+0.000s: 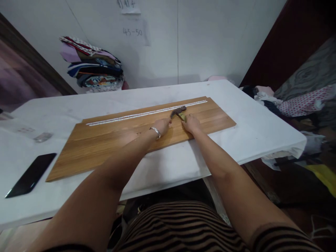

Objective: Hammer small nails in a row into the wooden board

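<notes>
A claw hammer (178,111) is over a wood-grain board (105,147) that lies flat on the table. My right hand (191,123) is wrapped round the hammer's yellowish handle, close to the head. At the left end of the head, the tip comes right by the fingertips of my left hand (162,126). That hand is closed low over the board, its fingers pinched together; anything between them is too small to make out. Along the board's far side run two thin white strips (147,113) with markings too fine to read.
White cloth covers the table (252,129). A dark, flat phone-like slab (31,175) lies left of the board, with a small clear packet (43,137) behind it. Folded fabrics (97,68) are stacked against the wall. More cloth (301,103) is heaped beyond the right edge.
</notes>
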Tool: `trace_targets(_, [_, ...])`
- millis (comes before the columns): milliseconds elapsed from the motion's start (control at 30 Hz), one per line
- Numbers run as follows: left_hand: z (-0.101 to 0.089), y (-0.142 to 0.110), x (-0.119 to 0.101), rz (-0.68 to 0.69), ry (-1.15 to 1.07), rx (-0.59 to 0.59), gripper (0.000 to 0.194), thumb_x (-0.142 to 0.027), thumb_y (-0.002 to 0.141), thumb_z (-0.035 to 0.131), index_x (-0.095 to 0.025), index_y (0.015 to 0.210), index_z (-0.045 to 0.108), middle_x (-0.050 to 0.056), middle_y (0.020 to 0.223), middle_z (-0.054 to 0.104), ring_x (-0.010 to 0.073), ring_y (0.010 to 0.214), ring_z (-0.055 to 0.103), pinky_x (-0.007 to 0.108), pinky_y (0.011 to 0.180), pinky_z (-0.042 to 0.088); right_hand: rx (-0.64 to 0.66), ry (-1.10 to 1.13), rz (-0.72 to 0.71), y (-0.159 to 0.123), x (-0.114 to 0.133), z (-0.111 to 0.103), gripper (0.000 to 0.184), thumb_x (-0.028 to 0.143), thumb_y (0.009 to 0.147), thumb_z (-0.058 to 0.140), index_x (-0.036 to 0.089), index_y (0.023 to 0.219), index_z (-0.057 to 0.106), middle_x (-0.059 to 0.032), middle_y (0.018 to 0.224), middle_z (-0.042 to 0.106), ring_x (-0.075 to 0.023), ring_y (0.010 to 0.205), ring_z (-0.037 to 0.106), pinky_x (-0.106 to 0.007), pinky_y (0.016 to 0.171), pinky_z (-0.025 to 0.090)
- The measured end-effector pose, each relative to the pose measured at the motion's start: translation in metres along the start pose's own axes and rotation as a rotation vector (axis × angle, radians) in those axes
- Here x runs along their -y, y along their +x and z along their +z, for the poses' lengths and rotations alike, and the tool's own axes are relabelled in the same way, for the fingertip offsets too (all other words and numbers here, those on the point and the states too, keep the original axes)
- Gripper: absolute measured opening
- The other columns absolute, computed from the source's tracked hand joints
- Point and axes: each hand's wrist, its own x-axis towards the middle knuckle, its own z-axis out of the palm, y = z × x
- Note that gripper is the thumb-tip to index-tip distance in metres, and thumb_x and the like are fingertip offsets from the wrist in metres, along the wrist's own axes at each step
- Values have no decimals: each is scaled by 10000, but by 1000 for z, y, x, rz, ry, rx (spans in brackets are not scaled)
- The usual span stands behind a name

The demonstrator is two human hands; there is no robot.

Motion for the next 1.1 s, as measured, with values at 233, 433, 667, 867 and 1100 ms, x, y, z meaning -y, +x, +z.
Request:
trace_targets(233, [1, -5, -4, 8, 24, -16, 337, -239, 973, 462, -210, 1258, 640, 94, 1245, 725, 224, 1115, 673, 302, 923, 475, -7, -5, 10, 2, -1, 2, 402, 365, 984, 527, 77, 1238, 647, -227, 1313, 621, -331, 1253, 544, -406, 1036, 438])
trace_targets(433, [-3, -14, -10, -24, 27, -40, 357, -217, 968, 468, -212, 1280, 641, 93, 1273, 718, 221, 1141, 669, 302, 940, 485, -21, -14, 12, 0, 0, 2, 382, 356, 988, 531, 91, 1229, 662, -226, 1311, 626, -329, 1253, 553, -402, 1033, 443])
trace_targets(667, [-18, -24, 40, -143, -105, -263, 395, -284, 940, 506, -197, 1295, 655, 109, 1314, 683, 236, 1160, 643, 340, 1010, 485, -9, 4, 6, -3, 4, -1, 378, 326, 989, 532, 70, 1238, 657, -250, 1302, 633, -342, 1220, 588, -401, 1009, 458])
trace_targets(867, [-19, -52, 126, -501, -165, -357, 440, -376, 903, 521, -187, 1276, 659, 116, 1163, 735, 285, 1053, 683, 398, 923, 523, -22, 386, 80, 6, 4, -9, 86, 193, 862, 709, 141, 930, 697, -199, 1053, 720, -342, 1149, 629, -368, 949, 473])
trace_targets(1100, [6, -90, 153, -633, -14, -292, 495, -469, 926, 423, -141, 1203, 669, 198, 1397, 623, 356, 1324, 541, 488, 1067, 420, 89, 874, 129, -13, 10, -20, 321, 312, 933, 639, 209, 667, 491, 29, 541, 491, -115, 479, 485, -231, 484, 425])
